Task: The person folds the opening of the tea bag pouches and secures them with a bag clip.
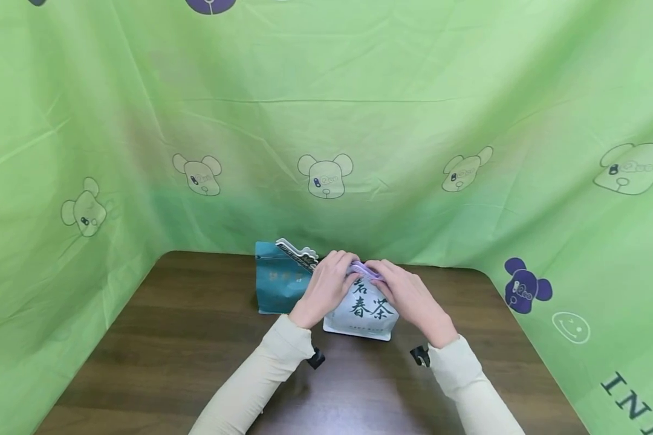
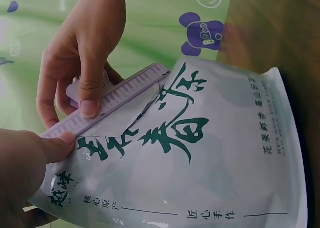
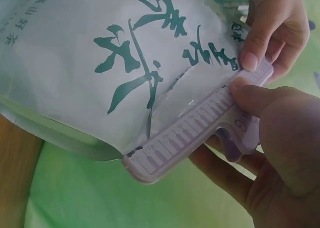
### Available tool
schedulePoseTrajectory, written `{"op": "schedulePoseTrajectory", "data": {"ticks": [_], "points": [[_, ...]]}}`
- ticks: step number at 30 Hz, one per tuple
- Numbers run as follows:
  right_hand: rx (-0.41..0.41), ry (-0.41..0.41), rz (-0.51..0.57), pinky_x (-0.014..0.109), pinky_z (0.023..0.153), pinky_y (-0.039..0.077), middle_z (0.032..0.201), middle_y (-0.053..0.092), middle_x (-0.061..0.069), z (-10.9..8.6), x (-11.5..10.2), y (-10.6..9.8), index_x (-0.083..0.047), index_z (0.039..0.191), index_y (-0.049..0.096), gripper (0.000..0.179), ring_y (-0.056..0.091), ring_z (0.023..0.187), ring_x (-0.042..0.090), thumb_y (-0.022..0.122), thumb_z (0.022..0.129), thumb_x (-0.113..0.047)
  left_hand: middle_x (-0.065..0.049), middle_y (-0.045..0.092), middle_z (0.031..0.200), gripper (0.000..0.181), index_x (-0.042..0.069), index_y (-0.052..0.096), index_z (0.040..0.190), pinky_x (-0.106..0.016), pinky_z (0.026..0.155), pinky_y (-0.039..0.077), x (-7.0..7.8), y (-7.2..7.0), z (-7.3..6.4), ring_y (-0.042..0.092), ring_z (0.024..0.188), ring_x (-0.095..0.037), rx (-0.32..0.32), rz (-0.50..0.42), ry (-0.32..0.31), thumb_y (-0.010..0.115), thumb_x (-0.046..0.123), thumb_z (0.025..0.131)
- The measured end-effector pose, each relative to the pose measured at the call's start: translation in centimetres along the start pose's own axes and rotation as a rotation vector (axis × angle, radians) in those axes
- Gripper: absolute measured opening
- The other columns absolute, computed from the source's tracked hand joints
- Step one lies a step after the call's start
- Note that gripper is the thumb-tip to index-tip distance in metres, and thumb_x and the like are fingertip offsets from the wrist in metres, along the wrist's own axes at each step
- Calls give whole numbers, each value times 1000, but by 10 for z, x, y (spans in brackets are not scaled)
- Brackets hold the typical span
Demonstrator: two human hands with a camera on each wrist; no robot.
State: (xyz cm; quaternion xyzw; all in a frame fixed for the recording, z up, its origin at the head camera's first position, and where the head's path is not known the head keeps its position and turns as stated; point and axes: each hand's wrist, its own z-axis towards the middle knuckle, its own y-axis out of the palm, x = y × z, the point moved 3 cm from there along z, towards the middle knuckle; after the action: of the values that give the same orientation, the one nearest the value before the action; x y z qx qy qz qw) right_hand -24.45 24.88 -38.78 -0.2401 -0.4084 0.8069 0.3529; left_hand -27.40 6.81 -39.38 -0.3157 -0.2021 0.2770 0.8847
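A white tea bag [image 1: 359, 323] with green Chinese lettering stands on the table, its top edge folded over. Along that fold lies a purple bag clip [image 3: 175, 138] printed with piano keys, its handle on the far side. My left hand [image 1: 326, 284] pinches the bag's top corner at one end of the clip, thumb in front and fingers behind. With thumb and fingers, my right hand [image 3: 292, 143] grips the clip around its handle. The bag's front creases just below the clip [image 2: 117, 100]. In the head view both hands partly cover the bag's top.
Behind and left of the white bag stands a teal bag [image 1: 274, 284], with a black-and-white keyboard-patterned clip [image 1: 296, 255] slanting at its top. The brown wooden table [image 1: 196, 338] meets a green cloth backdrop [image 1: 326, 127] around its back and sides.
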Motion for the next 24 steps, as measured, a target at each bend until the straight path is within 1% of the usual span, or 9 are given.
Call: {"op": "schedulePoseTrajectory", "data": {"ticks": [5, 9, 14, 17, 20, 24], "points": [[10, 6, 7, 35, 65, 52, 106, 66, -3, 6, 15, 1, -17, 130, 61, 31, 60, 81, 12, 66, 100, -15, -1, 68, 98, 19, 11, 67, 108, -30, 79, 51, -3, 6, 14, 62, 90, -18, -9, 3, -14, 75, 20, 94], [20, -3, 20, 35, 65, 52, 108, 66, -2, 11, 24, 5, -16, 130, 61, 31, 59, 80, 12, 66, 100, -14, -1, 68, 99, 19, 11, 67, 108, -29, 78, 52, -8, 11, 20, 62, 91, -18, -12, 16, -31, 75, 21, 94], [40, -22, 38, 35, 63, 51, 105, 67, -2, 14, 32, 12, -15, 128, 64, 31, 59, 78, 12, 68, 98, -12, -1, 68, 99, 18, 11, 67, 109, -29, 78, 51, -12, 18, 20, 62, 90, -18, -28, 41, -59, 73, 22, 95], [45, -28, 32, 34, 62, 50, 103, 67, -2, 12, 37, 18, -15, 128, 64, 31, 58, 77, 12, 69, 97, -11, -1, 68, 99, 18, 11, 67, 109, -30, 79, 51, -14, 22, 19, 61, 90, -18, -37, 65, -60, 73, 22, 96], [53, -27, 30, 33, 62, 49, 101, 65, -2, 11, 39, 21, -15, 128, 64, 32, 57, 76, 12, 69, 97, -11, -1, 68, 99, 19, 11, 67, 109, -30, 80, 51, -14, 25, 18, 61, 90, -18, -25, 89, -50, 73, 22, 95], [61, -25, 37, 34, 62, 49, 100, 65, -2, 11, 38, 21, -15, 129, 64, 33, 56, 76, 12, 69, 97, -12, -1, 68, 98, 20, 11, 67, 110, -30, 79, 50, -15, 26, 17, 61, 89, -18, -3, 92, -42, 73, 23, 95]]}}
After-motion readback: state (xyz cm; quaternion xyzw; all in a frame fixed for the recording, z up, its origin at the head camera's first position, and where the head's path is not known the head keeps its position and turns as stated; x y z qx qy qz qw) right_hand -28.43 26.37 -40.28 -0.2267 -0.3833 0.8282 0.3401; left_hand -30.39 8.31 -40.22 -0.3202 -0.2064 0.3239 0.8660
